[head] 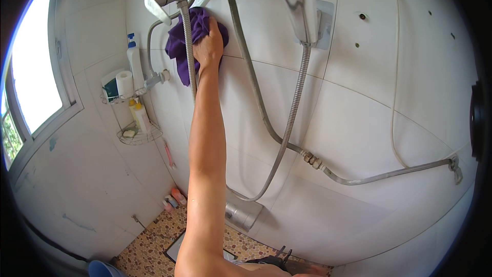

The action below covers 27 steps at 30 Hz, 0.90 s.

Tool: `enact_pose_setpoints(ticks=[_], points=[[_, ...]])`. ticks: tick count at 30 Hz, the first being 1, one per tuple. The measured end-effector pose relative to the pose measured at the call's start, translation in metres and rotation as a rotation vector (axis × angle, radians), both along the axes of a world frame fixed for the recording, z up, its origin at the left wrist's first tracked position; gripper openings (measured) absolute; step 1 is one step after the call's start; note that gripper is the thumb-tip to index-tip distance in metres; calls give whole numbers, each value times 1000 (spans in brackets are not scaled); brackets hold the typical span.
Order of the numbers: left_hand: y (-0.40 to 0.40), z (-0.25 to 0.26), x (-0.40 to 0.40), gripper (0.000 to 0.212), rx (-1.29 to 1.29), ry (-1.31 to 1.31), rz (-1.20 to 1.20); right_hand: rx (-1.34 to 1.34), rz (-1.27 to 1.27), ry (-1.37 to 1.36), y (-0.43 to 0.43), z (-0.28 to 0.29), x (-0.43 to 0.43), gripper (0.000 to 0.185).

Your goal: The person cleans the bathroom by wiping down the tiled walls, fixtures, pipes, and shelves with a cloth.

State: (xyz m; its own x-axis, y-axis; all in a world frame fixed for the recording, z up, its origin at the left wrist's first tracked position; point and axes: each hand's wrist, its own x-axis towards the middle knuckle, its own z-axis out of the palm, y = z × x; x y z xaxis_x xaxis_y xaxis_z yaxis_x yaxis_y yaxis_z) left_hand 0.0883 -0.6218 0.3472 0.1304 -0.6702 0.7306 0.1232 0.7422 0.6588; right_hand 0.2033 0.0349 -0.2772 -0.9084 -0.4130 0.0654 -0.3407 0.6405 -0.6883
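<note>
My left hand [209, 48] presses a crumpled purple cloth [198, 21] against the white wall tiles [265, 96]. My arm reaches straight up through the middle of the view, with the back of the hand towards me. A ribbed metal shower hose [187, 42] hangs in front of the cloth and beside my wrist. Just above is a mixer tap with a metal lever [157, 7]. Part of the cloth is hidden behind my hand and the hose. My right hand is out of view.
A hand shower [303, 15] sits in a wall holder to the right. A grey hose [246, 54] runs down to a wall pipe [376, 177]. Bottles and a toilet roll [124, 84] stand on a wire corner rack [140, 136] at left, near a window [36, 57].
</note>
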Motion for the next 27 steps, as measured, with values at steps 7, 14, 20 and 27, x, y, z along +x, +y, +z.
enact_pose_setpoints(ticks=[7,14,20,27], points=[[5,46,-16,55,-479,-51,-20,-64,-16,-11,-18,-2,-16,25],[15,104,-20,66,-214,-299,-23,-92,-26,7,-20,-22,-17,28],[1,129,-21,70,-222,-373,21,-117,-77,-96,-30,14,2,31],[-4,50,-30,74,-245,-356,86,-131,-101,-58,-7,-12,14,31]])
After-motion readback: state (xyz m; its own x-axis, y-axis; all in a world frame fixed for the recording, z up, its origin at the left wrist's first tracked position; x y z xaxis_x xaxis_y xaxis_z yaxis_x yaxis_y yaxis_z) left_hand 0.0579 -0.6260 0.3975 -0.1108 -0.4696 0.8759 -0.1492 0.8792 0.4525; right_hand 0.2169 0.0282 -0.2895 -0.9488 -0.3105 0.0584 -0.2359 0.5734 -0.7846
